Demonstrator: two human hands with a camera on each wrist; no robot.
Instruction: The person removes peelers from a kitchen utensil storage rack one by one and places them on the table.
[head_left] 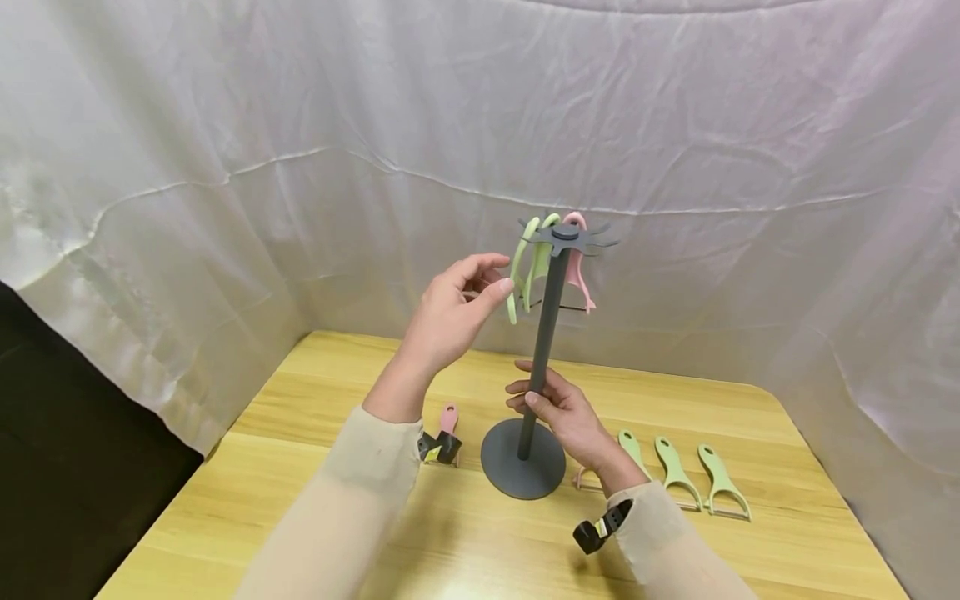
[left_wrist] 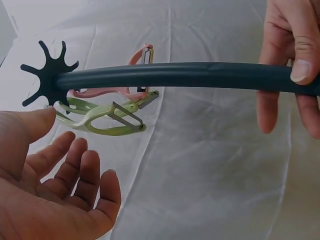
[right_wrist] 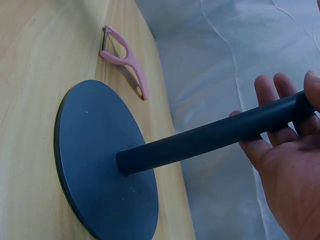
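My right hand [head_left: 573,421] holds the pole of a dark grey stand [head_left: 550,325], thumb in front and fingers behind. At the left of the stand's hooked top, my left hand [head_left: 453,312] has its fingers loosely bent. Its thumb is right by the nearest green peeler [head_left: 517,265], which hangs from a hook. Beside that hang a second green peeler [head_left: 541,260] and a pink peeler [head_left: 576,268]. The left wrist view shows the hanging green peeler [left_wrist: 120,131] beyond the fingertips, outside the palm.
A pink peeler [right_wrist: 131,61] lies on the wooden table [head_left: 330,367] left of the round base [right_wrist: 100,145]. Right of the base lie several green peelers [head_left: 717,472] and another pink peeler [head_left: 588,483], partly hidden by my right wrist. A pale curtain [head_left: 375,100] surrounds the table.
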